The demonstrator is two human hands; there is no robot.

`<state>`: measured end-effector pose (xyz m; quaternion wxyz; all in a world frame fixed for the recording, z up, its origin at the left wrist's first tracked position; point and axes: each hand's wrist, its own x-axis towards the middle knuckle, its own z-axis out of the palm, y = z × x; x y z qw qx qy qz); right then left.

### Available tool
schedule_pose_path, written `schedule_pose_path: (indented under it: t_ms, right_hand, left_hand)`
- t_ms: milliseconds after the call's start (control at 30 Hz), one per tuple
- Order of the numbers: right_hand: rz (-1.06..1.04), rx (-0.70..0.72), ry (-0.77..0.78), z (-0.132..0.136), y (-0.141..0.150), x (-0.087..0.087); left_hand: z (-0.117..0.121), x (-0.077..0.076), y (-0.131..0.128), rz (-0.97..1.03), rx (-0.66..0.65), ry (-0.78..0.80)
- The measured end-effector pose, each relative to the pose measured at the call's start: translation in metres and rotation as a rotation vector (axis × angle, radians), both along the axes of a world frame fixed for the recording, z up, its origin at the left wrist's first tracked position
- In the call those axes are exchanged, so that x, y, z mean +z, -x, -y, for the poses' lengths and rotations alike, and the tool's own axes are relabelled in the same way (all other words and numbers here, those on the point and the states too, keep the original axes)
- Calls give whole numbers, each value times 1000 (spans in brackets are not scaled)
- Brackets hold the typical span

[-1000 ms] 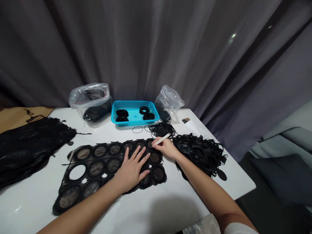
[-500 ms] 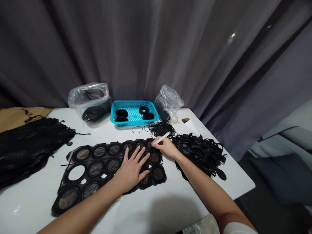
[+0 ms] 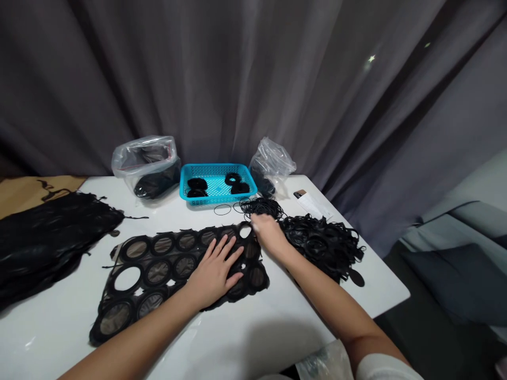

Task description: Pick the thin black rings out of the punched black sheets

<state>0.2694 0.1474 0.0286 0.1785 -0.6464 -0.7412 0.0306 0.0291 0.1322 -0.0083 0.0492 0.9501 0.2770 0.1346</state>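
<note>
Table (image 3: pixel 222 343) strip nearest me, then sheet (image 3: pixel 171 266) under my left hand (image 3: pixel 217 274).
Left flat, fingers spread; my right hand (image 3: pixel 269 232) curled at sheet's far right corner, can't tell what it grips. Scraps (image 3: pixel 325 243) beside wrist; rings (image 3: pixel 264 207), basket (image 3: pixel 217 199) beyond.

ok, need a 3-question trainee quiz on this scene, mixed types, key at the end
1. True or false: the left hand lies with fingers spread on the black sheet of rings.
2. What stands between the two clear plastic bags?
A) phone
B) blue basket
C) cushion
3. Fill in: seen from the person, the heap of black strips lies to the ____ of the black sheet.

Key:
1. True
2. B
3. right
</note>
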Motion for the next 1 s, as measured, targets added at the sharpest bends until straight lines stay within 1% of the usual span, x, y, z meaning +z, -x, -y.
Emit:
schedule_pose_path:
  t_ms: [67, 100, 133, 167, 233, 300, 367, 433, 500, 567, 767, 1000]
  right_hand:
    - [4, -233, -62, -7, -16, 8]
    - [-22, -315, -96, -8, -25, 13]
    - [-68, -356, -124, -7, -31, 16]
    - [-134, -356, -139, -4, -35, 19]
    - [-300, -260, -107, 9, -35, 20]
    - [-457, -127, -2, 27, -25, 15]
    - [-577, -27, 115, 45, -12, 9]
    - [-678, 31, 210, 59, -1, 2]
    - [-752, 59, 270, 67, 4, -2]
    - [-785, 63, 292, 69, 5, -4]
    - [-775, 88, 291, 65, 3, -8]
    - [-754, 98, 275, 66, 5, -7]
  left_hand:
    - [0, 1, -1, 5, 2, 6]
    - [0, 1, -1, 9, 2, 8]
    - [0, 2, -1, 12, 5, 8]
    - [0, 4, -2, 13, 8, 4]
    - [1, 7, -1, 6, 1, -11]
    - [5, 9, 0, -13, -44, -10]
    - [9, 10, 3, -25, -94, 19]
    - [14, 10, 5, -25, -103, 51]
    - [18, 9, 6, -26, -91, 64]
    - [20, 8, 6, -24, -88, 70]
    - [20, 7, 5, -13, -81, 79]
    - [21, 4, 6, 22, -79, 78]
